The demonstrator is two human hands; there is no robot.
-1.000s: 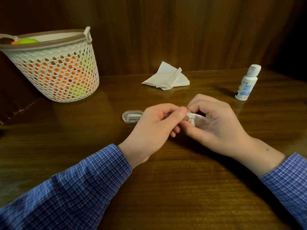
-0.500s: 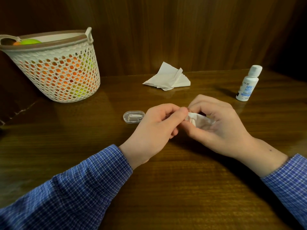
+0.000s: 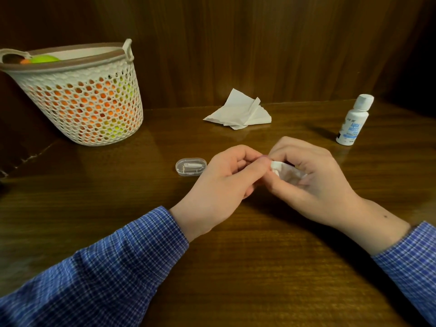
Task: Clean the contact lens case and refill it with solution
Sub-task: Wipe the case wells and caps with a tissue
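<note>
Dark polished wood makes up the surface (image 3: 236,267) and the panelled wall behind it. Both hands meet over the middle of the surface, wrists in blue checked sleeves (image 3: 106,267). The right hand (image 3: 313,182) curls its fingers and thumb round a small white piece, seemingly part of the lens case wrapped in a bit of tissue (image 3: 286,174); just what lies inside the palm cannot be told. The left hand (image 3: 221,187) has its fingers bent inward, thumb and fingertip pinching at the left edge of that same white piece where the two hands touch. Just left of the left hand, a small clear oval box (image 3: 190,166) lies flat on the surface with a pale thin object inside it. Far and to the right stands a white bottle of solution (image 3: 354,121), upright, cap on, its blue label reading "AQUA MOIST"; the smaller print is too fine to read. Far in the middle, against the wall, lies a crumpled white napkin (image 3: 238,112). At the far left sits a cream mesh basket (image 3: 80,102) with a brown rim, tilted a little, orange and yellow-green things showing through its holes.
</note>
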